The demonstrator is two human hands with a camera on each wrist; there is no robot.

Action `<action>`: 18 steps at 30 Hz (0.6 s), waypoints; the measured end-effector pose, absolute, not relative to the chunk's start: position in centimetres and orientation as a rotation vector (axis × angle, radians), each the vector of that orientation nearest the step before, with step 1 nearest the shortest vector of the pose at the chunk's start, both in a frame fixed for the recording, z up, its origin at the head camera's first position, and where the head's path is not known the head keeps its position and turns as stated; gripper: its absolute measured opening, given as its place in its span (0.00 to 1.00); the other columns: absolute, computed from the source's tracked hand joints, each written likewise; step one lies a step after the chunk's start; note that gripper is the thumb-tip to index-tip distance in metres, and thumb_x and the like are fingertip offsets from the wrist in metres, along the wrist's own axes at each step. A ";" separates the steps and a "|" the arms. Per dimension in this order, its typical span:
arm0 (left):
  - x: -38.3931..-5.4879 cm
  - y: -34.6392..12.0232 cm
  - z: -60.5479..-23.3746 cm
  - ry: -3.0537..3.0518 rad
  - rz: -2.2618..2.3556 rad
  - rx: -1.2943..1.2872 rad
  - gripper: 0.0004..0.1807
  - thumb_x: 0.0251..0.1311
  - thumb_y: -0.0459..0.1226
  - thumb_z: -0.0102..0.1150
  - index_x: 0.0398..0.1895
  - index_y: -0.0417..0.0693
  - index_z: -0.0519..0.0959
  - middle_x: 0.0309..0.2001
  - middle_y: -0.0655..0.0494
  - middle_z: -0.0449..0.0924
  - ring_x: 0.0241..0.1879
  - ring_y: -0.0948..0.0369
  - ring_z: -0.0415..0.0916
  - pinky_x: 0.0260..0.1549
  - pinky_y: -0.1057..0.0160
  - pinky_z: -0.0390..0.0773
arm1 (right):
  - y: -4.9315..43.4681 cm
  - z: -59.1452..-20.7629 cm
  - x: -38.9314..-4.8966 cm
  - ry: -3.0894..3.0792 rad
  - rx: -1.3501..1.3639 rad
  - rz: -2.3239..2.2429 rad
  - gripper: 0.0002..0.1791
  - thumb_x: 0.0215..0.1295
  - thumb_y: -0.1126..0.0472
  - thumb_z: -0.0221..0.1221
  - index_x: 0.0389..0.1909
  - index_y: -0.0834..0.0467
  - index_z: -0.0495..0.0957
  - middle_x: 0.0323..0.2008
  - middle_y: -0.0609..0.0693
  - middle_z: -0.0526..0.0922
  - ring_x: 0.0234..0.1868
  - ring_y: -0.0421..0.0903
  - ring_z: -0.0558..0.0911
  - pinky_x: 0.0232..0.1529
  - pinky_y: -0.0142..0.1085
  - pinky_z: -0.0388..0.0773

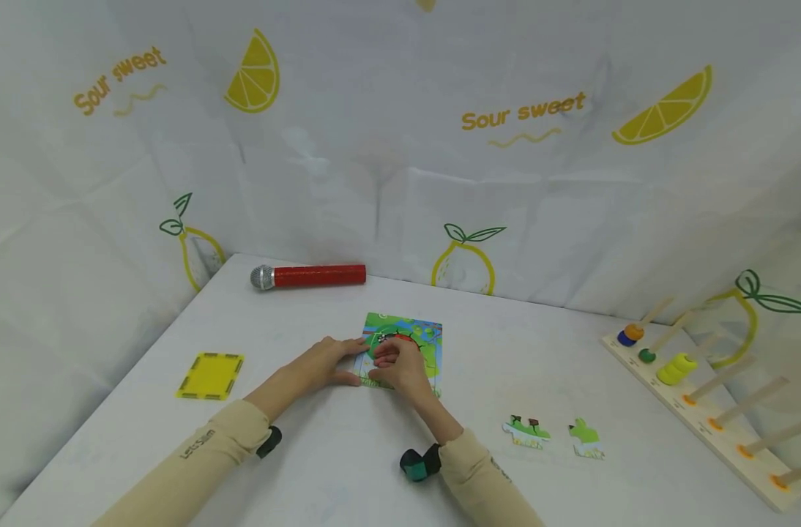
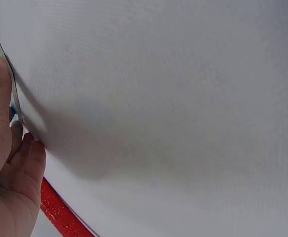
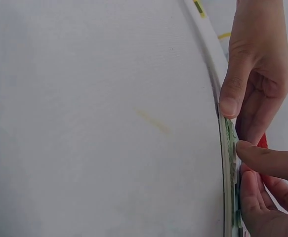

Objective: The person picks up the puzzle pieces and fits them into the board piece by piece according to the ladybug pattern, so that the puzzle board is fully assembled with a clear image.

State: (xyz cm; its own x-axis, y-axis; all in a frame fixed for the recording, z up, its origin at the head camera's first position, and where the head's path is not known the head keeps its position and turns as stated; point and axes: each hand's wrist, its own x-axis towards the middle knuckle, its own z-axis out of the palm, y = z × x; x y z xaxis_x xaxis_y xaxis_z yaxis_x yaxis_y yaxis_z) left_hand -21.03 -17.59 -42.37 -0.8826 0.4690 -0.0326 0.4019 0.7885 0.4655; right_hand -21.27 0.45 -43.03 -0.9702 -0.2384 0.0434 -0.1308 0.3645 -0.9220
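Observation:
A square jigsaw board [image 1: 431, 333] with a red ladybug on a green and blue scene lies mid-table. My left hand [image 1: 324, 364] rests at its left side, fingers on the left edge and thumb by the front corner. Over the board, my right hand [image 1: 402, 366] has curled fingers. In the right wrist view, the right thumb and fingertips [image 3: 249, 185] pinch a thin puzzle piece [image 3: 234, 163] lying slightly raised on the board; its picture is mostly hidden. Two loose green puzzle pieces, one [image 1: 527, 432] beside the other [image 1: 586, 438], lie to the right.
A red toy microphone [image 1: 318, 276] lies near the back edge. The yellow square frame tile [image 1: 211, 376] is on the left. Along the right edge stands a wooden peg rack [image 1: 703, 410] with coloured beads. A white lemon-print cloth [image 1: 374, 146] hangs behind the table.

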 end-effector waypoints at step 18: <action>-21.1 -18.0 -42.6 2.823 0.741 0.757 0.34 0.55 0.43 0.67 0.64 0.40 0.71 0.66 0.46 0.67 0.63 0.45 0.67 0.60 0.48 0.68 | 3.1 -44.0 -20.1 2.575 -0.248 -1.830 0.17 0.44 0.76 0.70 0.38 0.69 0.80 0.35 0.61 0.85 0.35 0.52 0.85 0.36 0.29 0.82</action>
